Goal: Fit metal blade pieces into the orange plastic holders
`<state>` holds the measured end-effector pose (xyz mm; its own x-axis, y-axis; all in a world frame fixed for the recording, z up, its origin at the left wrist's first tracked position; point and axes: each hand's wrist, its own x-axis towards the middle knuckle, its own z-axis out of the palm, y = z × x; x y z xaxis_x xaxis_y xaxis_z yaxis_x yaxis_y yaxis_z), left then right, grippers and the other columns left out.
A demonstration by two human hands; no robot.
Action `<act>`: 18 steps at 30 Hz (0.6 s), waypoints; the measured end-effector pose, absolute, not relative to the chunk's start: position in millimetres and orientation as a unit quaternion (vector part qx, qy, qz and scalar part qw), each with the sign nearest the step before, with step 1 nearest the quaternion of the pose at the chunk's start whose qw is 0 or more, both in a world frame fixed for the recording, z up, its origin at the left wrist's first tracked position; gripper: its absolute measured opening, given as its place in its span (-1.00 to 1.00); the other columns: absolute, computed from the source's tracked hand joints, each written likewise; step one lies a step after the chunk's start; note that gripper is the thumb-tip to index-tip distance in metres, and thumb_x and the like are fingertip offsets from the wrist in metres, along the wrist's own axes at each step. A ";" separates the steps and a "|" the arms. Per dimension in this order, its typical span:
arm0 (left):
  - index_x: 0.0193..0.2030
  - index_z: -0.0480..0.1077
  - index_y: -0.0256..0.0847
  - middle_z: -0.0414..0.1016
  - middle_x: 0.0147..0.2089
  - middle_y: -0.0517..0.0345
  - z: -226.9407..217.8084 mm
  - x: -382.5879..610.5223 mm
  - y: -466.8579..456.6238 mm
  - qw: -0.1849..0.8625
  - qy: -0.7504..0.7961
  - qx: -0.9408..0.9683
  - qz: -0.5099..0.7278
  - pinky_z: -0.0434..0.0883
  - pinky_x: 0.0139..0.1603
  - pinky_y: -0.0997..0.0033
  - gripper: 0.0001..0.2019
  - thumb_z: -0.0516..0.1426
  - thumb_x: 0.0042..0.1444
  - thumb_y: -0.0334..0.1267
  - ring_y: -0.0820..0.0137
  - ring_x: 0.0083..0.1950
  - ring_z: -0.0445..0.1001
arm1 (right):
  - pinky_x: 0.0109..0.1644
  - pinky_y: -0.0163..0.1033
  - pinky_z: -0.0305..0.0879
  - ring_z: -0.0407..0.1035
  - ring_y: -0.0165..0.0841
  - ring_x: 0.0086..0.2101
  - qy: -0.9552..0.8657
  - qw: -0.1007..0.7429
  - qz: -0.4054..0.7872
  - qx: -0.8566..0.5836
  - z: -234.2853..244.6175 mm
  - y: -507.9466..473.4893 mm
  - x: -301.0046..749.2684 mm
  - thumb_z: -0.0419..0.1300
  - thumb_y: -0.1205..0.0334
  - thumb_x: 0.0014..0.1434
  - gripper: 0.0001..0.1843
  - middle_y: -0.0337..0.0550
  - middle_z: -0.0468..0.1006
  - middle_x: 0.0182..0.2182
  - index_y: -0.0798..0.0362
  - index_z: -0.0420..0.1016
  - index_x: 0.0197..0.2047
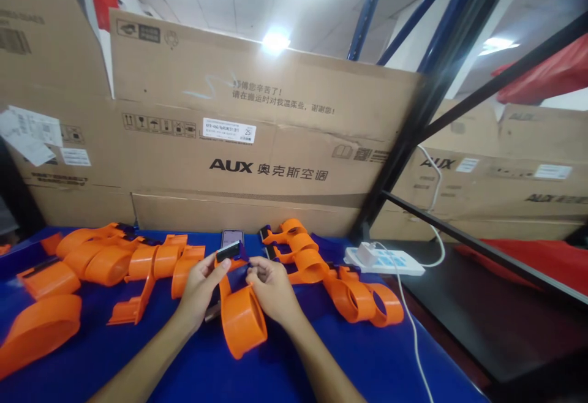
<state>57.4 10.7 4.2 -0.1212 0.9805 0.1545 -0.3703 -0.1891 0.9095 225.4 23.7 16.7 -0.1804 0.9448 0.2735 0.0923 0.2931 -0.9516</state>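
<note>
Forearms (149,354): running up from the bottom edge, they are lying nearest the camera and ending in two bare hands.
Left hand (202,290): thumb and fingers are clamping on the upper end of an orange holder (243,323), the thumb tip pressing by its black strip (228,251).
Right hand (273,286): thumb and index finger are bending almost together beside a small dark blue part (243,257); what is sitting between their tips is too small to tell.
Held holder: it is hanging between both sets of fingers, its wide ring tilting below the fingertips toward the camera.
Plastic: the holder is showing smooth, slightly shiny orange walls curving into a short, broad tube.
Left pile (108,263): similar orange rings are lying well to the left of the left fingers, some overlapping.
Right pile (307,259): more rings are leaning in a row just beyond the right fingers, several with black ends.
Phone (233,237): it is lying just beyond the black strip.
Power strip (399,262): white and flat, it is resting well right of the right fingers, with a plug and cable.
Table (220,378): smooth blue covering is spreading under the fingers.
Cardboard (275,198): flat brown panels are standing behind everything.
</note>
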 end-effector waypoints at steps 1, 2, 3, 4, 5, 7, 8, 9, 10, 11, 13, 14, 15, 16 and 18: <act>-0.01 0.61 -0.25 0.69 -0.19 -0.02 4.9 58.4 10.2 0.516 0.369 0.410 0.655 0.50 -0.08 0.31 -0.53 0.42 -0.02 -0.03 0.13 -0.06 0.62 | -0.44 -0.37 0.17 0.19 -0.45 -0.51 -0.639 0.493 0.424 -0.411 15.7 24.5 226.3 0.17 0.24 0.05 -0.83 -0.33 0.34 -0.52 0.08 0.51 -0.26; -0.02 0.61 -0.25 0.69 -0.19 -0.02 5.5 59.7 10.0 0.515 0.368 0.407 0.659 0.50 -0.09 0.32 -0.53 0.42 -0.04 -0.02 0.15 -0.08 0.62 | -0.43 -0.37 0.19 0.21 -0.45 -0.51 -0.644 0.494 0.415 -0.411 14.6 25.4 227.5 0.17 0.24 0.05 -0.82 -0.33 0.35 -0.51 0.08 0.51 -0.25; -0.03 0.61 -0.26 0.69 -0.19 -0.02 5.9 61.1 10.0 0.515 0.366 0.404 0.661 0.50 -0.10 0.32 -0.52 0.43 -0.05 -0.02 0.15 -0.09 0.62 | -0.43 -0.37 0.21 0.22 -0.45 -0.51 -0.649 0.495 0.406 -0.412 13.5 26.3 228.9 0.18 0.24 0.06 -0.82 -0.33 0.35 -0.51 0.08 0.52 -0.25; -0.04 0.61 -0.26 0.69 -0.19 -0.03 6.1 62.6 10.1 0.517 0.364 0.402 0.662 0.50 -0.11 0.33 -0.52 0.43 -0.05 -0.02 0.16 -0.10 0.62 | -0.42 -0.37 0.22 0.23 -0.45 -0.51 -0.654 0.495 0.397 -0.411 12.4 27.2 230.4 0.17 0.24 0.07 -0.82 -0.32 0.36 -0.51 0.08 0.53 -0.25; -0.04 0.61 -0.26 0.69 -0.20 -0.02 6.1 64.1 10.1 0.519 0.362 0.401 0.663 0.50 -0.13 0.33 -0.52 0.43 -0.06 -0.02 0.16 -0.11 0.62 | -0.42 -0.37 0.23 0.24 -0.45 -0.51 -0.659 0.497 0.386 -0.412 11.4 28.0 231.7 0.17 0.24 0.08 -0.81 -0.31 0.38 -0.51 0.08 0.54 -0.23; -0.04 0.60 -0.26 0.67 -0.23 0.00 5.9 66.4 9.9 0.520 0.358 0.396 0.667 0.49 -0.18 0.36 -0.52 0.43 -0.06 -0.02 0.18 -0.15 0.62 | -0.43 -0.36 0.23 0.25 -0.44 -0.52 -0.674 0.494 0.362 -0.413 9.7 28.7 233.9 0.17 0.24 0.11 -0.78 -0.31 0.40 -0.52 0.08 0.57 -0.20; -0.05 0.60 -0.26 0.67 -0.26 0.02 5.8 66.9 9.6 0.521 0.356 0.392 0.670 0.49 -0.21 0.38 -0.52 0.43 -0.06 -0.01 0.20 -0.18 0.61 | -0.43 -0.36 0.23 0.25 -0.44 -0.53 -0.684 0.490 0.348 -0.413 9.2 28.6 234.9 0.17 0.24 0.13 -0.78 -0.31 0.40 -0.53 0.08 0.58 -0.18; -0.07 0.59 -0.25 0.65 -0.29 0.05 5.9 66.7 9.1 0.522 0.352 0.387 0.673 0.48 -0.24 0.40 -0.53 0.43 -0.06 -0.01 0.23 -0.23 0.61 | -0.44 -0.36 0.21 0.25 -0.44 -0.54 -0.696 0.483 0.333 -0.414 9.1 28.3 235.9 0.16 0.25 0.14 -0.78 -0.31 0.40 -0.54 0.08 0.59 -0.18; -0.10 0.59 -0.25 0.64 -0.33 0.09 6.1 65.6 8.6 0.525 0.348 0.379 0.678 0.47 -0.28 0.42 -0.55 0.43 -0.06 0.00 0.28 -0.28 0.59 | -0.45 -0.37 0.19 0.24 -0.44 -0.55 -0.710 0.475 0.311 -0.417 9.5 27.7 237.2 0.16 0.26 0.15 -0.78 -0.32 0.40 -0.55 0.07 0.60 -0.18; -0.14 0.58 -0.24 0.61 -0.38 0.14 6.6 63.5 8.1 0.530 0.345 0.368 0.682 0.46 -0.33 0.44 -0.57 0.43 -0.06 0.00 0.33 -0.35 0.57 | -0.46 -0.37 0.17 0.22 -0.44 -0.56 -0.723 0.466 0.283 -0.424 10.3 27.0 239.0 0.16 0.28 0.15 -0.78 -0.33 0.38 -0.57 0.07 0.61 -0.19; -0.23 0.53 -0.22 0.54 -0.48 0.23 7.8 56.5 7.8 0.543 0.345 0.336 0.687 0.43 -0.42 0.47 -0.61 0.43 -0.05 0.02 0.41 -0.48 0.50 | -0.48 -0.37 0.11 0.18 -0.45 -0.58 -0.739 0.453 0.214 -0.450 13.5 25.8 244.9 0.14 0.33 0.14 -0.78 -0.35 0.34 -0.60 0.05 0.61 -0.20; -0.27 0.50 -0.21 0.52 -0.50 0.24 8.5 52.0 8.2 0.553 0.348 0.318 0.687 0.43 -0.45 0.47 -0.61 0.42 -0.04 0.04 0.42 -0.51 0.47 | -0.48 -0.36 0.10 0.16 -0.44 -0.59 -0.741 0.450 0.181 -0.464 15.7 25.6 249.1 0.14 0.34 0.15 -0.77 -0.36 0.32 -0.62 0.04 0.61 -0.20; -0.29 0.48 -0.21 0.52 -0.50 0.23 9.1 47.5 8.9 0.564 0.352 0.301 0.683 0.44 -0.46 0.46 -0.60 0.42 -0.04 0.07 0.42 -0.53 0.47 | -0.47 -0.36 0.10 0.16 -0.44 -0.60 -0.740 0.448 0.153 -0.477 18.2 25.6 253.9 0.13 0.34 0.15 -0.77 -0.37 0.31 -0.63 0.04 0.61 -0.20; -0.30 0.46 -0.20 0.53 -0.49 0.22 9.6 43.5 9.7 0.573 0.357 0.287 0.679 0.45 -0.47 0.44 -0.59 0.42 -0.04 0.07 0.40 -0.53 0.48 | -0.46 -0.36 0.11 0.17 -0.43 -0.60 -0.739 0.444 0.134 -0.488 20.8 25.7 259.2 0.14 0.34 0.16 -0.78 -0.37 0.30 -0.64 0.05 0.60 -0.20; -0.27 0.45 -0.19 0.54 -0.47 0.21 10.3 38.3 10.9 0.577 0.363 0.274 0.678 0.46 -0.48 0.45 -0.59 0.44 -0.07 0.02 0.40 -0.52 0.50 | -0.43 -0.35 0.13 0.22 -0.42 -0.59 -0.749 0.418 0.114 -0.501 25.7 26.3 269.3 0.15 0.35 0.15 -0.82 -0.37 0.33 -0.64 0.05 0.58 -0.22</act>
<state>38.3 10.9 10.3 -0.1834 0.9819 -0.0462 -0.5837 -0.0709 0.8088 269.3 26.3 25.7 -0.1488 0.8459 0.5122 0.6560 0.4720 -0.5890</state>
